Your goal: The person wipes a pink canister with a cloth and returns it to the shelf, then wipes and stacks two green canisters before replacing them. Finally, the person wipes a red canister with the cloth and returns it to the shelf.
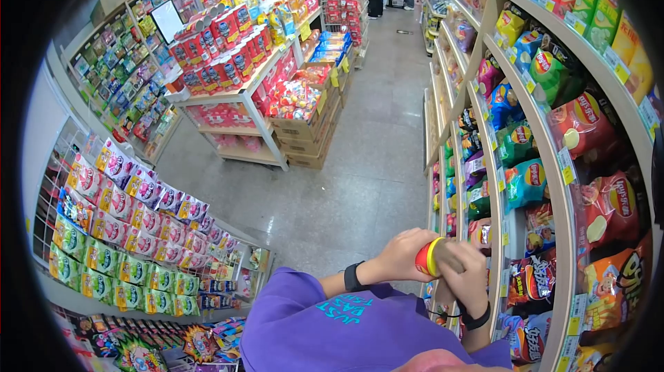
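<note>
Just in front of the purple shirt, my two hands are close together around a small can [427,258] with a red body and a yellow rim. My left hand [403,253] is wrapped round the red side of the can. Over its yellow end lies my right hand [465,276], with its fingers bent against the rim. A brownish, blurred surface shows between the right fingers, and I cannot tell what it is. Both wrists wear black bands. Most of the can is hidden by the fingers.
Shelves of chip bags [529,182] rise close on the right. Hanging candy packets [135,213] fill a rack at the left. Ahead stands a display table [259,123] with red cans and boxes. A grey floor aisle [360,123] runs to two people far off.
</note>
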A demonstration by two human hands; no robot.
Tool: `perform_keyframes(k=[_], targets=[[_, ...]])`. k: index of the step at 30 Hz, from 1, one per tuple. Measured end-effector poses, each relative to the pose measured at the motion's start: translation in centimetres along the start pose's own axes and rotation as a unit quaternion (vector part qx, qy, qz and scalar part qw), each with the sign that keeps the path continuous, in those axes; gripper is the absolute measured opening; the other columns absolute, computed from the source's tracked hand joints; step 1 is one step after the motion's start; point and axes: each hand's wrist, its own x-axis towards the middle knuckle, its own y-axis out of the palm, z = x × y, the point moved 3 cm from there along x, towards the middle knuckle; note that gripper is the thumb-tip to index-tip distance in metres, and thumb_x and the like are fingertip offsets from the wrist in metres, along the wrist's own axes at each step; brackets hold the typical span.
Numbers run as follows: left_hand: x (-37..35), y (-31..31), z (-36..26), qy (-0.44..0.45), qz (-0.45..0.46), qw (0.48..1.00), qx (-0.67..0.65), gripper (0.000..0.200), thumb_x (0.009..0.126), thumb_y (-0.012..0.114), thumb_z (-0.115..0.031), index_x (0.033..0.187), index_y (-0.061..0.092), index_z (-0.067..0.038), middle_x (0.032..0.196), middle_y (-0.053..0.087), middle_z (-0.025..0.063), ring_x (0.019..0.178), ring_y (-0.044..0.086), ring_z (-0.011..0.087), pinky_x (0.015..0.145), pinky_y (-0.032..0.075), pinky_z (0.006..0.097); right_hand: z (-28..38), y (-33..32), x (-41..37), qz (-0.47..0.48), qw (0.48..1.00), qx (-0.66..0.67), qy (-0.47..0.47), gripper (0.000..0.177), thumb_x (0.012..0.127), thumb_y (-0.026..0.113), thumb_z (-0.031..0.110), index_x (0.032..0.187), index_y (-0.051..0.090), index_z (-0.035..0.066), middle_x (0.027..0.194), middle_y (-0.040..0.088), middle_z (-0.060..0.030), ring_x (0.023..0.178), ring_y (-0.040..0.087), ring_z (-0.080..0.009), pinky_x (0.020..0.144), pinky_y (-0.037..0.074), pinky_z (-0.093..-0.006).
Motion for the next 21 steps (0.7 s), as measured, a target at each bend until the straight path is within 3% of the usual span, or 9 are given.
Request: perform_keyframes(k=[4,5,8,9,12,13,16,20,21], targets=[[0.1,-0.8,-0.5,0.021,0.018,0.998,0.06,0.066,0.055,0.086,-0.026,0.11,0.057,-0.004,0.102,0.063,0.0119,0.092,0.062,0.0303,0.081,0.049,0.0379,-0.3,-0.9,0.5,0.109,0.987,0.112,0.045,0.028,0.067,0.074,0.004,0.094,0.066,-0.001,0.08,0.062,-0.0158,0.073,0.062,-0.0323,0.065,0.049,-0.0359],[0.3,-1.0,-1.0,0.025,0.02,0.998,0.057,0.066,0.055,0.085,-0.026,0.11,0.057,-0.004,0.102,0.063,0.0118,0.092,0.062,0.0306,0.08,0.048,0.0381,-0.3,-0.9,0.7,0.03,0.998,0.043,0.032,0.026,0.067,0.074,0.005,0.092,0.066,0.0,0.08,0.063,-0.0157,0.072,0.063,-0.0315,0.065,0.049,-0.0356],[0.1,-0.7,-0.7,0.025,0.014,0.998,0.051,0.065,0.055,0.085,-0.026,0.11,0.057,-0.004,0.102,0.063,0.0118,0.092,0.061,0.0311,0.079,0.048,0.0385,0.4,-0.4,0.4,-0.01,0.999,-0.025,-0.023,0.026,0.068,0.074,0.006,0.092,0.066,-0.001,0.081,0.064,-0.0158,0.072,0.063,-0.0308,0.065,0.05,-0.0353],[0.2,-0.7,-0.5,0.023,0.007,0.999,0.049,0.065,0.055,0.085,-0.026,0.11,0.057,-0.004,0.102,0.063,0.0118,0.092,0.061,0.0313,0.079,0.048,0.0386,0.4,-0.4,0.4,0.057,0.998,0.037,0.002,0.027,0.067,0.074,0.005,0.092,0.066,-0.002,0.083,0.064,-0.0163,0.073,0.064,-0.0316,0.065,0.05,-0.0357],[0.0,-0.7,-0.9,0.009,0.003,0.999,0.036,0.066,0.055,0.086,-0.026,0.11,0.057,-0.004,0.103,0.063,0.0119,0.094,0.061,0.0312,0.08,0.048,0.0385,-0.3,-0.9,0.7,0.098,0.989,0.103,0.03,0.028,0.066,0.075,0.005,0.092,0.065,-0.002,0.081,0.063,-0.0163,0.073,0.063,-0.0331,0.065,0.05,-0.0363],[0.0,-0.7,-1.0,0.009,0.002,0.999,0.036,0.066,0.055,0.086,-0.026,0.11,0.057,-0.004,0.103,0.063,0.0119,0.094,0.061,0.0312,0.08,0.048,0.0385,-0.6,-0.7,0.8,0.018,0.998,0.06,0.032,0.028,0.066,0.075,0.005,0.092,0.066,-0.001,0.081,0.062,-0.0159,0.072,0.063,-0.032,0.064,0.049,-0.0364],[0.3,-0.6,-1.0,0.002,-0.011,1.0,0.02,0.069,0.054,0.086,-0.027,0.112,0.057,-0.005,0.104,0.063,0.0123,0.095,0.061,0.0312,0.082,0.048,0.0387,0.8,-0.8,0.9,0.005,1.0,-0.006,0.001,0.027,0.067,0.074,0.004,0.093,0.066,-0.002,0.084,0.064,-0.0161,0.073,0.064,-0.0296,0.064,0.049,-0.0363],[0.2,-0.4,-0.9,-0.013,-0.01,1.0,0.015,0.069,0.054,0.087,-0.027,0.113,0.056,-0.005,0.106,0.063,0.0124,0.097,0.061,0.0307,0.084,0.047,0.0385,-0.1,-1.2,0.9,0.126,0.985,0.112,0.045,0.028,0.067,0.074,0.005,0.093,0.066,-0.001,0.082,0.063,-0.0163,0.073,0.063,-0.0317,0.065,0.049,-0.0369],[0.3,-0.4,-1.0,-0.019,-0.016,1.0,0.01,0.07,0.054,0.087,-0.027,0.113,0.056,-0.005,0.107,0.063,0.0123,0.097,0.061,0.0306,0.085,0.047,0.0386,-0.7,-1.2,0.8,0.062,0.994,0.07,0.057,0.028,0.067,0.075,0.007,0.092,0.066,0.0,0.08,0.062,-0.0161,0.073,0.063,-0.0318,0.066,0.049,-0.0366]])
